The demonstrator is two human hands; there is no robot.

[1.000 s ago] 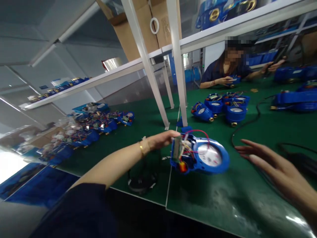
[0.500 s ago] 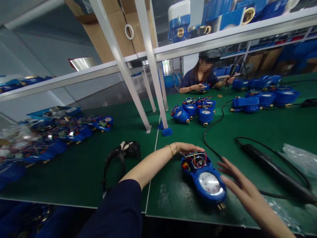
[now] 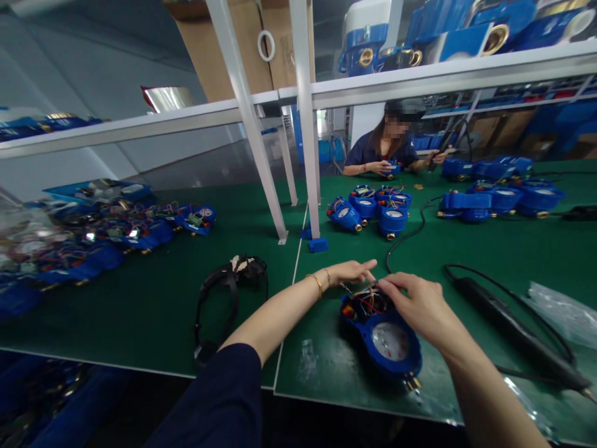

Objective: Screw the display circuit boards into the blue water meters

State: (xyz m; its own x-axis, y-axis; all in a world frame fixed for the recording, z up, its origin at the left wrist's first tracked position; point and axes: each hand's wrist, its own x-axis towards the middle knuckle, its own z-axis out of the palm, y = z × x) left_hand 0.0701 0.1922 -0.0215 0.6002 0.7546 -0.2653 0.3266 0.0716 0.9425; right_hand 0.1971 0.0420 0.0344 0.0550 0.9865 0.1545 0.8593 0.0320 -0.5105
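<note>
Blue meter [image 3: 390,341] lies flat on the desk [image 3: 153,311], close to the near edge, dial up, brass stub toward us, open wiring bay on the far side. The left hand [image 3: 351,272] reaches in over the far end, fingers stretched out and held together, tips at the bay; we judge it braces the housing so it cannot slide. The right hand [image 3: 417,305] comes across from the right, thumb and forefinger drawn together on the wires [image 3: 368,303], the other fingers curled. Which strand is pinched we cannot tell: they show only as a small red and dark tangle. The dial is partly under the right palm and too dull to read. A black tool [image 3: 508,323] with its cable lies just right of the meter, near the right hand; we think it is laid there to be in easy reach. Its tip sits almost at the frame edge. A clear bag [image 3: 566,308] beyond it is cut off at the right. A black strap [image 3: 228,289] lies left of the left forearm; what it belongs to we cannot say. Further back is a cluster of meters [image 3: 373,208], and at far left a heap of parts [image 3: 93,239], blurred. A co-worker [image 3: 382,149] sits across the desk, hands on another unit, well apart from the two hands we follow.
</note>
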